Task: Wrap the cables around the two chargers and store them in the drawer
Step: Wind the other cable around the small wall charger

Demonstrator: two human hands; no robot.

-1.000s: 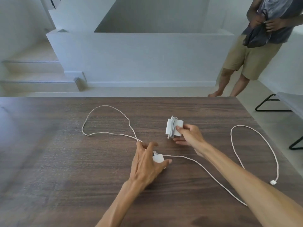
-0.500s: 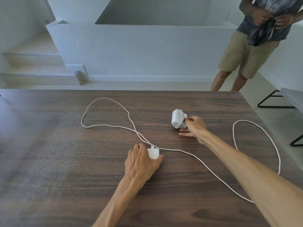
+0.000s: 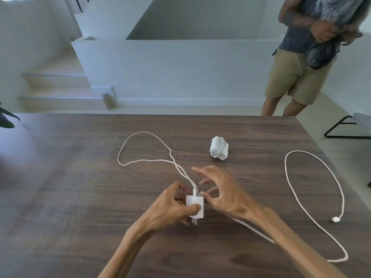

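The left hand (image 3: 170, 207) grips an unwrapped white charger (image 3: 195, 205) at the near middle of the wooden bench (image 3: 80, 197), its cable (image 3: 313, 197) sprawling loose. The right hand (image 3: 222, 191) hovers beside it, fingers (image 3: 200, 170) spread apart. A wrapped charger (image 3: 219, 147) lies farther back.

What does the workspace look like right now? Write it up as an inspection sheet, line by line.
Surface: dark wooden table, partly blurred at left.
Job's things: wrapped charger lies free on the table; unwrapped charger held, prongs toward the camera. No drawer in view.
Clutter: nothing seen.
Grippers: left hand grips the unwrapped charger; right hand beside it, fingers spread, holding nothing.
Cables: loose cable plugged into the held charger, sprawls in loops left and right; its connector lies at the right.
Surroundings: steps, white wall, a plant leaf at left, a standing person beyond the table.
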